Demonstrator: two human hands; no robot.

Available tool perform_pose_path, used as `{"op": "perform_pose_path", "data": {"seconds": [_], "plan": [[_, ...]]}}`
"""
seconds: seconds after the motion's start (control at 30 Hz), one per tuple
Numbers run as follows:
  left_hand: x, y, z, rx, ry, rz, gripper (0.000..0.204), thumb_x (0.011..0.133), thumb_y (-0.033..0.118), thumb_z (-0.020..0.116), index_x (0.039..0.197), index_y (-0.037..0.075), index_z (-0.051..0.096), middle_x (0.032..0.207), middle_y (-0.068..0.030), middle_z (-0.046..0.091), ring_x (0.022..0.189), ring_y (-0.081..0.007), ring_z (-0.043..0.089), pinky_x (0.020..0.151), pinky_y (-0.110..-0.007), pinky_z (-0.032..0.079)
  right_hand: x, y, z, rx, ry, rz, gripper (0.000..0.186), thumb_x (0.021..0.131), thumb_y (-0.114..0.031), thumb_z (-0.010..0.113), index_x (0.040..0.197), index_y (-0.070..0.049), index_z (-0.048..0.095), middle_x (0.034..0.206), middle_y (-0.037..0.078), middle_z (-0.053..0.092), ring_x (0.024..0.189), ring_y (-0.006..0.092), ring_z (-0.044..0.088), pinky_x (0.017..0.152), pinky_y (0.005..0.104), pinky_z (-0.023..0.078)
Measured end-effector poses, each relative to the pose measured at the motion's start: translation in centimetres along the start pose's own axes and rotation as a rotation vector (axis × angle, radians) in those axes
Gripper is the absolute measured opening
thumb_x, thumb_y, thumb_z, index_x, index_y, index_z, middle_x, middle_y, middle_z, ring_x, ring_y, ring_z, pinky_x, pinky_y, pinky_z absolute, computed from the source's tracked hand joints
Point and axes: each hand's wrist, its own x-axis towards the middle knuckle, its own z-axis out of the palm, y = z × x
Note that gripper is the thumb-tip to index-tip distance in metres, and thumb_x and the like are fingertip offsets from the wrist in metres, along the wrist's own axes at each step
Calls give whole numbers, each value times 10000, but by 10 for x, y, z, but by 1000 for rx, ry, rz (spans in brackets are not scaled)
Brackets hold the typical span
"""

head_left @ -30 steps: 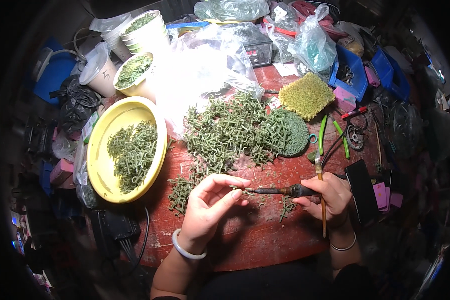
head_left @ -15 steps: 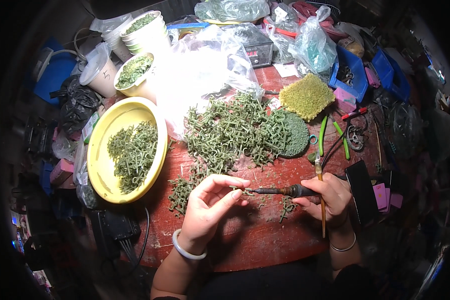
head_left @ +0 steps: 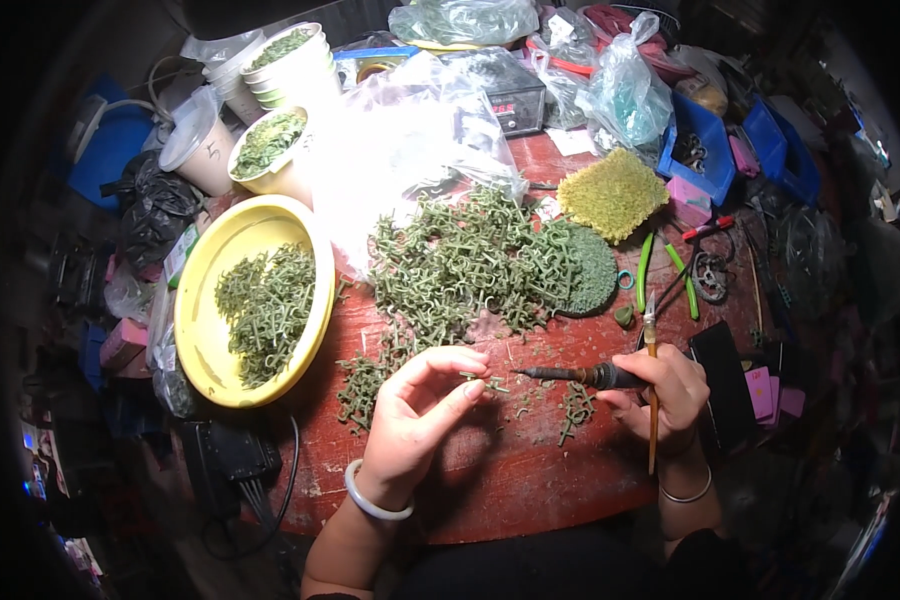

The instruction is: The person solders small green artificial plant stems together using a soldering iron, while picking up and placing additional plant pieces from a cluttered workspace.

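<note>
Near the pile (head_left: 460, 265), heat-work seems underway, steady aim required: piece (head_left: 495, 384) pinched by left hand (head_left: 420, 410), iron (head_left: 570, 374) and brush (head_left: 653, 348) gripped by right hand (head_left: 674, 392).

Left hand (head_left: 413, 412), fingers (head_left: 432, 361) curved toward thumb (head_left: 452, 408), right hand (head_left: 675, 393) curled, forearms (head_left: 348, 545) apart

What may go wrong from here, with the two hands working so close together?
The pointed tool in the right hand aims toward the left hand; a slip might prick it, or burn it if the tip is hot. The brush shares the right hand's grip, so it may hamper control.
</note>
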Motion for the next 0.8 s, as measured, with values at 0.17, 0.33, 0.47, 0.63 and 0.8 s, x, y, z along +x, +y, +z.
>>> {"op": "perform_pose_path", "data": {"seconds": [0.17, 0.33, 0.47, 0.63, 0.8], "plan": [[-2, 14, -5, 257, -89, 50, 182, 919, -29, 692, 1098, -1, 680, 1088, -43, 602, 986, -109, 614, 827, -252, 528, 2, -5, 0, -76, 8, 67, 345, 797, -224, 864, 983, 2, 682, 759, 101, 640, 627, 231, 653, 542, 320, 514], [-1, 31, -10, 660, -330, 30, 173, 879, 40, 755, 1044, 14, 709, 933, -60, 641, 850, -129, 648, 689, -262, 526, 0, -5, -1, -92, -22, 119, 318, 802, -189, 857, 981, -1, 674, 770, 112, 640, 637, 249, 660, 560, 323, 521], [0, 33, -14, 719, -491, 41, 186, 863, 65, 770, 1029, 15, 705, 839, -98, 670, 782, -217, 669, 683, -318, 531, 4, -5, 0, -74, -17, 123, 313, 797, -175, 859, 979, -2, 672, 776, 115, 642, 641, 255, 663, 565, 326, 524], [1, 26, -17, 756, -591, 54, 165, 854, 62, 762, 997, 13, 697, 897, -129, 701, 833, -284, 692, 736, -348, 545, 4, -4, 0, -71, -23, 115, 312, 790, -166, 861, 976, -3, 670, 778, 115, 646, 645, 252, 664, 565, 329, 525], [5, 24, -18, 763, -630, 41, 161, 856, 69, 760, 989, 8, 692, 897, -136, 701, 834, -295, 692, 747, -353, 546, 4, -3, 1, -50, -19, 113, 315, 783, -167, 864, 972, -5, 671, 774, 109, 642, 645, 250, 661, 564, 326, 523]]}}
